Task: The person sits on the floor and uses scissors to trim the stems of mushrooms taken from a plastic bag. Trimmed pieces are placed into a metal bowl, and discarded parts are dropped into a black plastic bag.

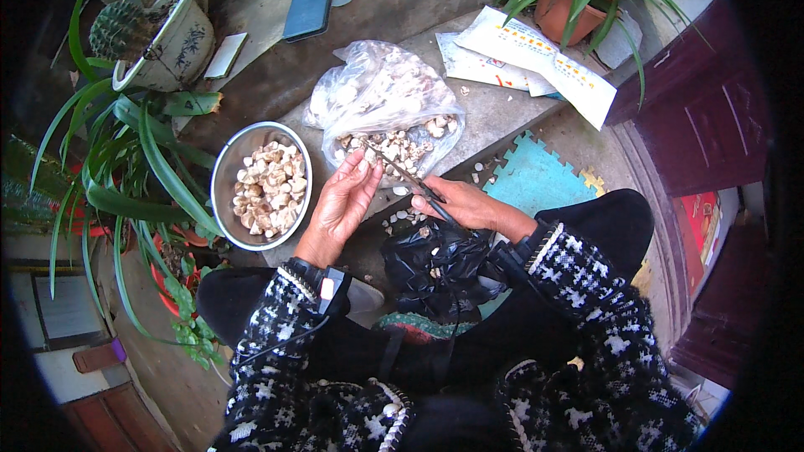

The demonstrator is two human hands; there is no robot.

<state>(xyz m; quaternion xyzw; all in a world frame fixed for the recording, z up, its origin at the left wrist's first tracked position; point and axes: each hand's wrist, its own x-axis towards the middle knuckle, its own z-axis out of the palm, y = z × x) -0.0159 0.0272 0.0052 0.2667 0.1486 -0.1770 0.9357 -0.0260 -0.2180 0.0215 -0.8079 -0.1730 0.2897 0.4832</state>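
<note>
My left hand [339, 210] pinches a small pale mushroom [370, 156] between thumb and fingertips. In my right hand [471, 204] are dark-handled scissors [402, 171], their blades pointing at that mushroom; whether the blades touch it is hard to tell. Just beyond both hands lies a clear plastic bag [383, 85], its mouth facing me, with many small mushrooms [402, 144] inside. Left of my left hand, a steel bowl [220, 188] holds a heap of brown-and-white mushrooms [270, 188]. Below the scissors, a crumpled black plastic bag [433, 263] lies between my knees, with pale scraps on it.
Potted plants, including a cactus [119, 28], crowd the left side. A phone-like dark slab [308, 9] lies on the upper ledge. Printed white sheets [534, 56] rest near a terracotta pot [571, 16]. A turquoise foam mat [534, 176] lies at right on the floor.
</note>
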